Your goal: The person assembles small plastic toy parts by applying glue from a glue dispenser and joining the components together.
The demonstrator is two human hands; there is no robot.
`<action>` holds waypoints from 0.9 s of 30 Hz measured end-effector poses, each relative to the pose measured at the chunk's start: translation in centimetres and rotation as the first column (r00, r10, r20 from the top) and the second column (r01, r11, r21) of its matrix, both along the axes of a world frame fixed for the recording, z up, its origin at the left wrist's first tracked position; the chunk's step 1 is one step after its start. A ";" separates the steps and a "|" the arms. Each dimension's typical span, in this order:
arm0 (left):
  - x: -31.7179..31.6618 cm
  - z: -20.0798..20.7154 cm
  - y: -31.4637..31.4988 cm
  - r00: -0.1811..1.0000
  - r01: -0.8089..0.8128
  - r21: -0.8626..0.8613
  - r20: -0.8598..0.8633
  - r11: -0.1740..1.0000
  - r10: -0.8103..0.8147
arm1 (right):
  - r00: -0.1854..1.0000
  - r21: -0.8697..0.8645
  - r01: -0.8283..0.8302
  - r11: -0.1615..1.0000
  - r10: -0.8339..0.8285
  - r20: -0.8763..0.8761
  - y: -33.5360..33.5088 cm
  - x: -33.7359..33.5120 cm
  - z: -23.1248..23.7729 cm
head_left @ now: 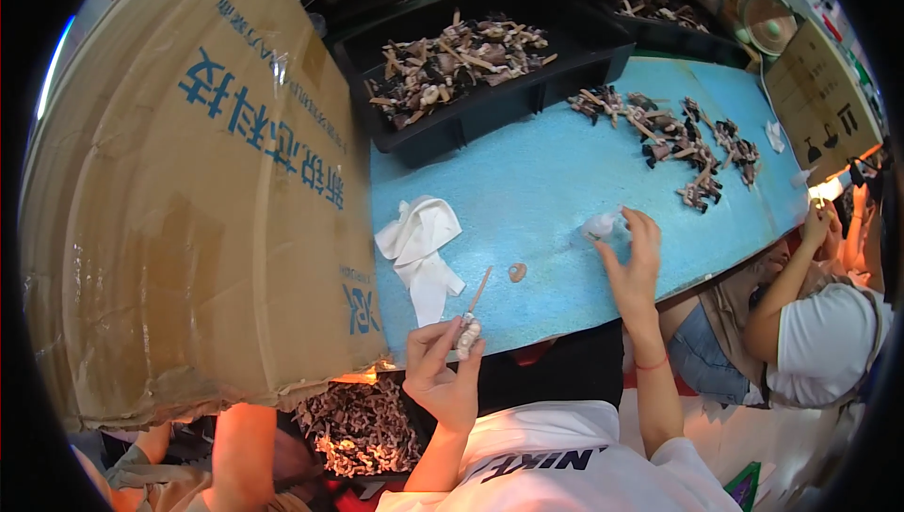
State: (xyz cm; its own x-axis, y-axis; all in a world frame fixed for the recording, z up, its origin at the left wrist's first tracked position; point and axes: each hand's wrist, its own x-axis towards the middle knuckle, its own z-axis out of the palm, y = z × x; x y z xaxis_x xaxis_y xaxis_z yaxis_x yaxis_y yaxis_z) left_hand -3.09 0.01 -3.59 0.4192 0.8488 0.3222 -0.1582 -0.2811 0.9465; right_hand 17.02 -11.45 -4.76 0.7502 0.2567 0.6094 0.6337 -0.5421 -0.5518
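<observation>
At the near edge of the blue table, my left hand (pixel 443 376) pinches a small pale figurine (pixel 467 337). A thin brownish stick (pixel 481 290) points up from it; whether it is part of the piece I cannot tell. To the right, my right hand (pixel 637 263) is over the tabletop, thumb and fingertips curved around the near end of a small translucent bottle (pixel 598 227). A small round tan piece (pixel 517 272) lies between the two hands. Left of it rests a crumpled white cloth (pixel 421 239).
A large cardboard box (pixel 207 183) walls off the left side. Behind stands a black bin (pixel 490 117) of figurine pieces. More figurines (pixel 673 140) lie in groups at the far right. Below the table is a container of small brown parts (pixel 363 427). Another person (pixel 810 333) works at right.
</observation>
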 end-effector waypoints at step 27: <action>0.1 0.7 -0.2 0.993 0.102 0.014 0.052 0.995 -0.103 | 0.170 0.777 -0.261 0.573 0.819 -0.547 0.7 -7.4 7.0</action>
State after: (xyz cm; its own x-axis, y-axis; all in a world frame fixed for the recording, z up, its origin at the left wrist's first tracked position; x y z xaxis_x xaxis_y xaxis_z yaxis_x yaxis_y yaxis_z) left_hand -3.03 -0.14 -2.91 0.4860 0.7982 0.3559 -0.2365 -0.2719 0.9328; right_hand 9.67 -10.79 2.27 0.6397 0.7683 -0.0214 -0.2752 0.2029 -0.9398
